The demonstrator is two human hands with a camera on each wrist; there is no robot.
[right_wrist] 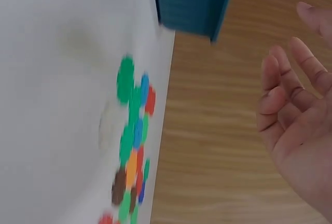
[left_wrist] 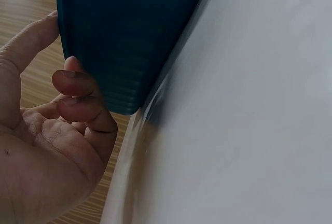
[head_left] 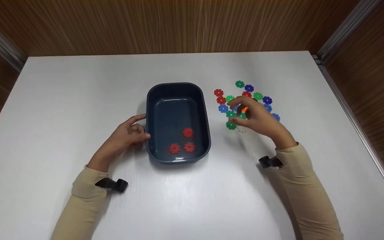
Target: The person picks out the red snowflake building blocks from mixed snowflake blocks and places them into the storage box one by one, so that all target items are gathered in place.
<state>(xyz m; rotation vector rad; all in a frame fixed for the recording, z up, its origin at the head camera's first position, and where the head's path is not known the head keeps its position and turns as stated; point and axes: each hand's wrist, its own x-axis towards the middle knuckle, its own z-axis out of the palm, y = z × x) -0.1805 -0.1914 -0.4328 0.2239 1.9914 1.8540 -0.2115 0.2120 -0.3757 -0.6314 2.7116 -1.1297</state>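
A deep dark-blue rectangular tub (head_left: 178, 90) stands on the white table, with three red notched discs (head_left: 189, 147) on its floor near the front. My left hand (head_left: 125, 135) touches the tub's left side with thumb and index finger; its other fingers are bent. In the left wrist view the thumb meets the edge of the tub (left_wrist: 119, 32). Above a cluster of coloured notched discs (head_left: 231, 125), my right hand (head_left: 258, 118) hovers with thumb and fingers apart. The right wrist view shows that hand (right_wrist: 303, 115) loosely bent, holding nothing. It hides part of the cluster from above.
Green, blue, red, orange and brown discs (right_wrist: 125, 79) lie flat to the right of the tub. A wood-grain panel (head_left: 165, 26) rises behind the table (head_left: 78, 86), and another wooden panel stands at the right. Black wrist cameras (head_left: 122, 185) stick out from both sleeves.
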